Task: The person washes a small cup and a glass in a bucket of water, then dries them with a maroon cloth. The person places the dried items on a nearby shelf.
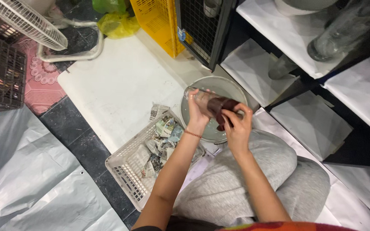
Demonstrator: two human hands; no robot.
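While wiping the clear glass tumbler (202,100) over the round basin (232,87), keep the left hand (197,116) wrapped firmly around its middle, fingers closed on the glass, open mouth pointing far and left. Keep the right hand (236,124) pinched shut on the dark red cloth (222,107) against the tumbler's base end, pressing evenly and turning the glass rather than scrubbing hard. Hold low above the basin, since wet glass probably slips easily. Stay apart from the white basket (129,169) of crumpled newspaper (161,141), just left of the knee (258,167).
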